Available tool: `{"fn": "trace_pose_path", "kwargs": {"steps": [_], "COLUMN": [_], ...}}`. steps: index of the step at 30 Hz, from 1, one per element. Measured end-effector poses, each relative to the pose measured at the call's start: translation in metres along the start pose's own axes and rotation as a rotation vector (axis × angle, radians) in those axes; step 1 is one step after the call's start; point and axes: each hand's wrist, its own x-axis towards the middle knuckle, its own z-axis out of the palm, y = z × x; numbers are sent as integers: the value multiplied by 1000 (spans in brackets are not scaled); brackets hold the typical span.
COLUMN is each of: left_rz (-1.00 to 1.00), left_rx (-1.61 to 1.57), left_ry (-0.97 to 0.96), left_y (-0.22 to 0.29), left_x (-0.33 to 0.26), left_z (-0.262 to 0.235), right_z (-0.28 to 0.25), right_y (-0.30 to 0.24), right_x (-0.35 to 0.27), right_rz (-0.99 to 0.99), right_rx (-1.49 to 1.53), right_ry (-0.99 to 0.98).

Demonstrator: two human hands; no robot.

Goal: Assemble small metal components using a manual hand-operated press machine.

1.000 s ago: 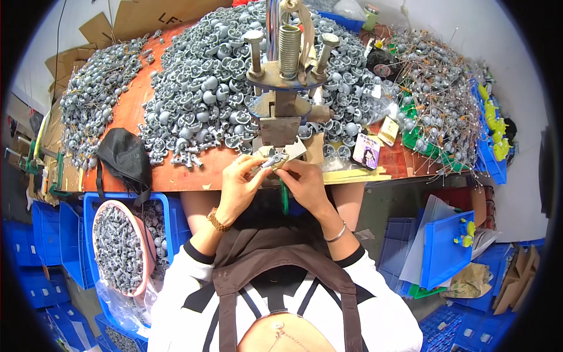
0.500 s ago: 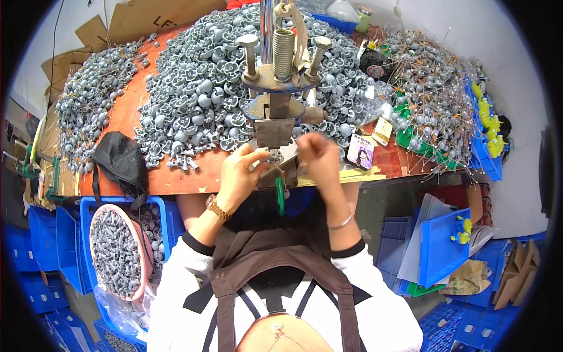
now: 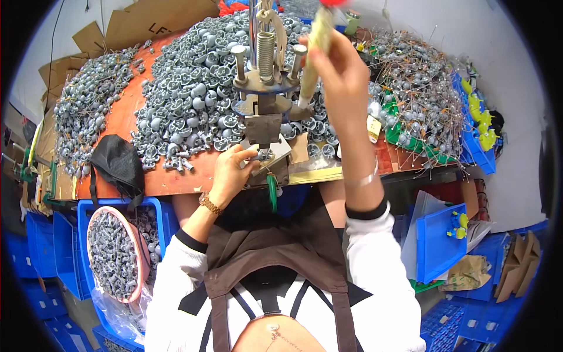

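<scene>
My right hand [image 3: 347, 79] is raised beside the hand press and gripped round its lever [image 3: 309, 76], a pale wrapped bar with a red knob on top. My left hand [image 3: 232, 173] rests at the press bed, fingertips pinched together just under the square metal ram [image 3: 262, 128]. Whatever small piece those fingers hold is hidden. A green strip [image 3: 272, 193] hangs from the front of the press base. Behind the press lies a big heap of grey plastic half-shells and balls [image 3: 187, 97].
Grey balls on wires are piled at the left [image 3: 94, 105] and in a green tray [image 3: 422, 100] at the right. A black cloth bag [image 3: 119, 161] lies at the table's front edge. Below left, a pink basin [image 3: 143, 258] of grey parts sits in a blue crate [image 3: 170, 211].
My right hand has gone from the press bed up to the lever and closed round it. My left hand stays at the bed. The whole view has shifted slightly.
</scene>
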Motion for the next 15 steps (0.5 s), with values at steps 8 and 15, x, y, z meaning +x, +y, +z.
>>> {"fn": "trace_pose_path", "kwargs": {"steps": [8,15], "left_rz": [-4,-138], "left_rx": [101,-160], "left_ry": [47,-176], "left_y": [16,50], "left_x": [-2,-50], "left_z": [3,-37], "right_z": [-33,-93], "right_y": [4,94], "right_x": [-146,-9], "right_rz": [-434,-70], "right_rx": [-346,-285], "right_ry": [-266,274]}}
